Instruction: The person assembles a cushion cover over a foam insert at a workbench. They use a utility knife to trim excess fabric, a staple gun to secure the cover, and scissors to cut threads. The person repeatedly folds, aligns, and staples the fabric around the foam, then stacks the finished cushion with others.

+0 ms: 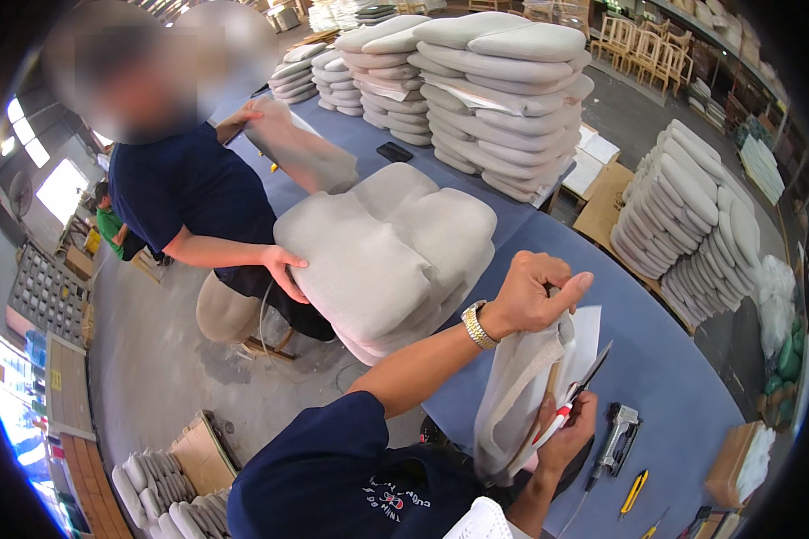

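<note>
A person is working at a blue-grey bench (643, 346), where a central cushion stack (386, 256) of pale grey seat pads is sitting as the landmark. To the near right of that stack, the person is holding a grey seat piece (511, 391) on edge. The left hand (535, 292), wearing a gold watch (477, 325) at the wrist, is curling its fingers closed at the top end of the seat piece; what they are pinching is hidden. The right hand (569, 433) is gripping red-and-white scissors (578, 389) beside the seat piece, the blades pointing up and away. Farther right of the central stack, a staple gun (617, 438) and a yellow cutter (635, 494) are lying on the bench. Left of the stack, a co-worker (193, 184) in a dark shirt is resting one hand against its side and holding another grey piece (301, 148) with the other hand. Just beyond the stack, a black phone (395, 152) is lying flat, and behind it, to the right, a taller cushion pile (508, 99) is standing
</note>
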Tool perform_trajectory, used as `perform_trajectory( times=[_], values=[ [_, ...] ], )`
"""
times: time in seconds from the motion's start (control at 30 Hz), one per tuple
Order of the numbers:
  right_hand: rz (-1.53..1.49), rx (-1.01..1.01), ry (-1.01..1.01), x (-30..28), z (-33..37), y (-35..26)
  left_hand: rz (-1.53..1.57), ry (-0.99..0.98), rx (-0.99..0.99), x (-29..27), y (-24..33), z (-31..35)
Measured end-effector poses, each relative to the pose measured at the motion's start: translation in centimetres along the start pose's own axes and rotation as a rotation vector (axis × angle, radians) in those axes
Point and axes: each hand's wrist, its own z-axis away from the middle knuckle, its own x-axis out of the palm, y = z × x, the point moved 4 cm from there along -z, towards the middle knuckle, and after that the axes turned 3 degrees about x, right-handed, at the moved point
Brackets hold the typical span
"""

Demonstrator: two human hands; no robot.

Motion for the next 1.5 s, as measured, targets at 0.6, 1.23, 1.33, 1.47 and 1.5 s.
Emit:
perform_trajectory(
  times=[0.6,1.23,1.33,1.47,1.5],
  values=[
    [0.674,-0.197,-0.290,5.1,-4.4,12.8,-0.382,0.496,-0.792,-1.1,-10.1,30.1],
    [0.729,-0.052,-0.283,4.4,-3.0,10.3,-0.504,-0.024,-0.668,0.8,-2.2,28.0],
    [0.685,-0.020,-0.276,3.8,-3.2,10.5,-0.418,-0.087,-0.566,-1.1,-1.0,27.9],
    [0.699,-0.034,-0.292,3.8,-3.3,10.9,-0.331,-0.100,-0.645,-1.0,0.1,28.0],
    [0.720,-0.038,-0.294,3.8,-3.3,11.1,-0.408,-0.148,-0.628,-0.7,0.2,27.2]
  ],
)
